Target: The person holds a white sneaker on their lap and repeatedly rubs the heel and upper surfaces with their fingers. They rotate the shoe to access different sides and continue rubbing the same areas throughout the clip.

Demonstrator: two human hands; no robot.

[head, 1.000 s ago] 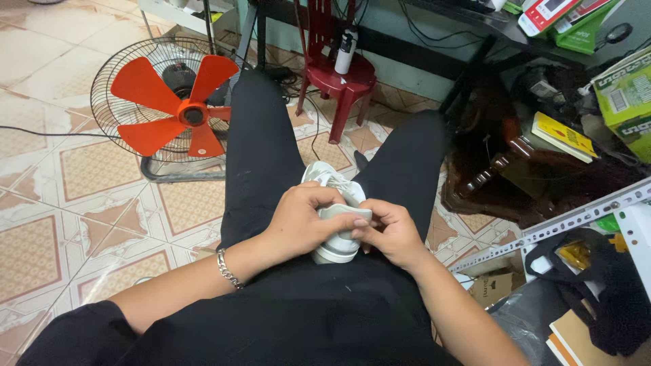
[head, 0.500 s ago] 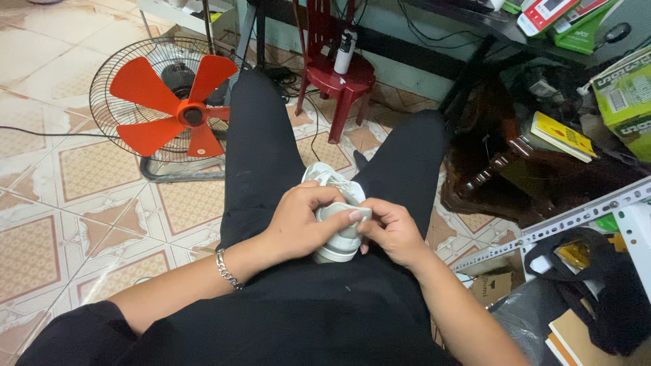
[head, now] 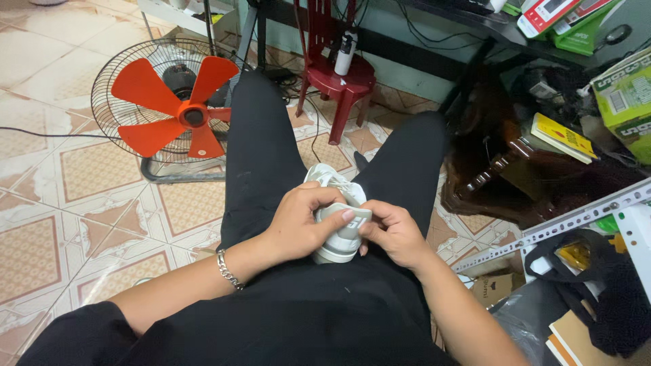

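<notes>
A white and pale grey sneaker (head: 338,230) rests on my lap between my thighs, toe pointing away from me. My left hand (head: 302,224) wraps over its near side, fingers curled across the heel tab, a metal bracelet on that wrist. My right hand (head: 390,232) pinches the heel from the right, thumb and fingers on the grey back strip. White laces show at the shoe's far end. I wear black trousers and a black top.
An orange-bladed floor fan (head: 169,102) stands on the tiled floor at left. A small red plastic stool (head: 339,78) with a bottle on it sits ahead. At right are a dark wooden piece (head: 502,169), cardboard boxes (head: 624,98), a perforated metal bar (head: 563,220) and a black bag (head: 597,298).
Both hands stay on the sneaker; the fingers have shifted slightly on its heel. The shoe has hardly moved.
</notes>
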